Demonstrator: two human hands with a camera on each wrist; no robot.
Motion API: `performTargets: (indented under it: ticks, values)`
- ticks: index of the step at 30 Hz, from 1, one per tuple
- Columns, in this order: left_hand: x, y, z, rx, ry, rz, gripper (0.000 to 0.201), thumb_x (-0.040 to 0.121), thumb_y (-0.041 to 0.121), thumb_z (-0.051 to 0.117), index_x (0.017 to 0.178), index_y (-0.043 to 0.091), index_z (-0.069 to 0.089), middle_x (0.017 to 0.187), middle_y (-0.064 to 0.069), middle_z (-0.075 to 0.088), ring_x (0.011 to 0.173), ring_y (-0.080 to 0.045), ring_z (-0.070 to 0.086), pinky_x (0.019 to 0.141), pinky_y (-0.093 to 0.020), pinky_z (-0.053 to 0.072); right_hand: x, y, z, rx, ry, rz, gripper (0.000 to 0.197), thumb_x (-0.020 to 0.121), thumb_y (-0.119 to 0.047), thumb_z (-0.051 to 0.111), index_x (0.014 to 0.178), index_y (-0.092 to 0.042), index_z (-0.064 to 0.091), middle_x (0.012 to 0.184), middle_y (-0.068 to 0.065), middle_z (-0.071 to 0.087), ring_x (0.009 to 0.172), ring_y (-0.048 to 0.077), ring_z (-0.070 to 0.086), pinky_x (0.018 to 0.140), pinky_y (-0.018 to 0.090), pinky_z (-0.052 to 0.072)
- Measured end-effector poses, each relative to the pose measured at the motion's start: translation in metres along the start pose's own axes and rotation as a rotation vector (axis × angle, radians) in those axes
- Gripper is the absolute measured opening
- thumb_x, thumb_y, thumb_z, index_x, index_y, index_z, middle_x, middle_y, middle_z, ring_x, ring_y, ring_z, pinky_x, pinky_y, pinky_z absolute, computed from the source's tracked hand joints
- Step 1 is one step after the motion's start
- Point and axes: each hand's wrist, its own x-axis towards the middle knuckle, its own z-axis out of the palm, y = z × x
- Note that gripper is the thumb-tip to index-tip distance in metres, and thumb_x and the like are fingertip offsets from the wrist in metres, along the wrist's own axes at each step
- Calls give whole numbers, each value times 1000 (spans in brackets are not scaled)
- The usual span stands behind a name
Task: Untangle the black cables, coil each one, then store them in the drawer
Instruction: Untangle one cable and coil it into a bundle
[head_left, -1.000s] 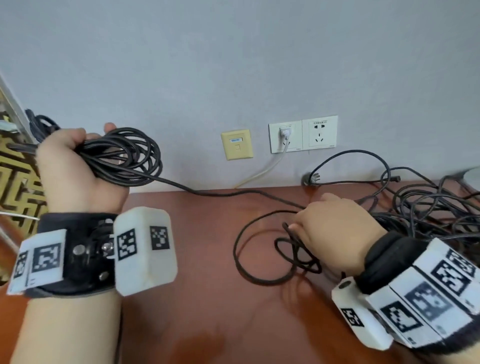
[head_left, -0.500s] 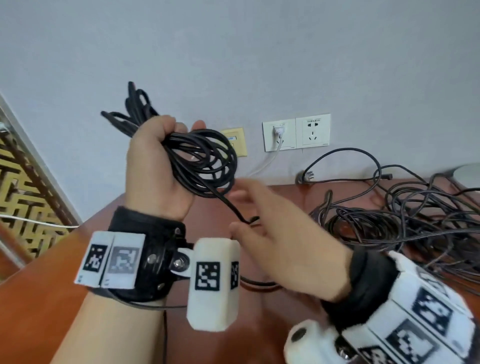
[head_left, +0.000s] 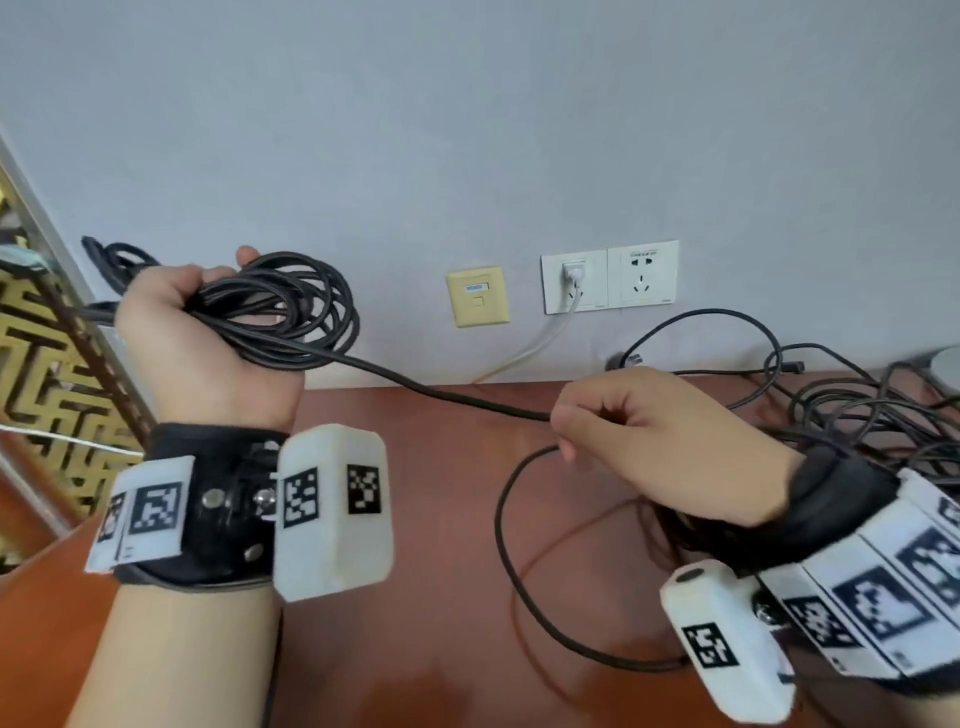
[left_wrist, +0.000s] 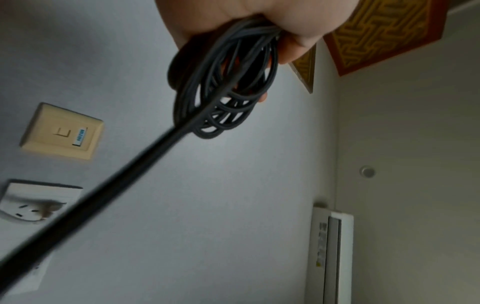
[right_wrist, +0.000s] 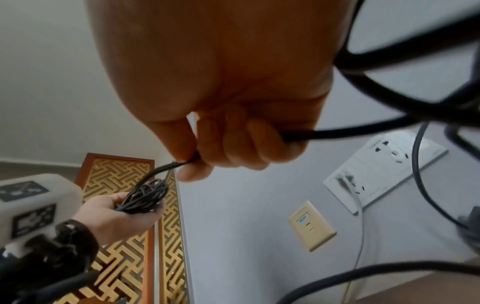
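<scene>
Left hand: your left hand (head_left: 200, 353) is raised near the wall with its fingers curled round a coil of black cable (head_left: 291, 312); the wrist view shows the loops (left_wrist: 223, 86) hanging out of your fist, and short ends stick out behind the hand.

Right hand: your right hand (head_left: 665, 447) is lower, above the table, fingers curled; your thumb and forefinger pinch the free run of the same cable, and the other fingers (right_wrist: 249, 142) close over it.

Cable between hands: one strand (head_left: 426, 387) runs almost straight from the coil down to your right hand, off the table.

Slack: past your right hand the cable drops in one wide loop (head_left: 524, 587) lying on the table and passes under your right wrist.

Tangled pile: more black cables (head_left: 857, 410) lie heaped at the right rear of the table, against the wall; you cannot tell from here which strand joins which.

Table: reddish-brown glossy wooden top (head_left: 426, 597), set against the grey wall.

Wall: a beige data socket plate (head_left: 478, 296), and to its right a white double power outlet (head_left: 608, 278) with a white plug in its left half, its white lead falling to the table edge.

Left edge: a gold fretwork screen (head_left: 36, 374) in a dark frame.

Drawer: not in view.
</scene>
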Motion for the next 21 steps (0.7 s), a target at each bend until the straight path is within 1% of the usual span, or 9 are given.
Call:
performTargets:
  ticks: [3,5,9,12,13,15,17,19,21]
  values:
    - [-3,1,0,-26,-141,-105,7,65,2,49,63,9,47,61,-1,44,56,-20,58,65,-26,52,3,6,4,-101,84,71,33,92,-30,56,63,-20,66,44,-14,49,44,4,44,51,17,34]
    - [-10,-5,0,66,-306,-257,16,64,6,50,79,9,47,66,1,41,56,-16,54,63,-25,49,4,7,7,-188,154,130,30,91,-33,56,64,-23,67,47,-15,55,47,4,50,51,17,34]
    - [-37,-31,4,631,-693,-394,37,54,0,58,90,8,52,62,-2,48,58,-21,57,58,-27,49,5,6,7,-204,364,179,25,93,-28,51,74,-17,64,65,-4,62,69,18,59,64,30,46]
    - [-62,-63,6,1166,-909,-272,25,58,5,65,81,8,54,67,-3,53,66,-24,58,64,-33,45,7,-2,6,-86,399,161,22,95,-18,44,82,-16,62,79,-3,65,80,17,59,73,31,46]
    - [-68,-73,5,1281,-935,-212,22,63,4,66,80,9,53,69,0,56,67,-19,58,65,-30,45,6,-5,6,-21,395,158,21,94,-15,42,86,-16,62,82,-2,65,79,14,58,72,28,45]
    - [-74,-87,0,1407,-916,-103,23,76,-1,62,94,13,57,78,3,62,69,-9,59,62,-20,46,7,-8,6,92,393,151,20,93,-8,41,95,-11,61,85,3,65,74,12,56,65,23,43]
    - [-75,-94,-4,1450,-901,-48,33,79,0,59,109,15,59,91,-1,65,79,-11,61,67,-22,49,5,-9,6,179,401,159,21,93,-6,40,108,-9,55,81,7,64,62,12,54,53,25,42]
    - [-73,-94,-5,1425,-848,-51,32,76,1,60,104,16,60,86,2,67,76,-11,62,64,-23,50,5,-9,6,247,388,162,28,92,-6,41,116,-17,50,75,4,64,48,4,49,44,18,39]
    - [-69,-94,-6,1402,-755,-29,25,72,3,61,92,18,59,70,8,62,62,-7,57,54,-19,45,3,-10,6,228,374,138,29,91,-7,44,114,-24,49,79,3,68,48,3,50,48,16,40]
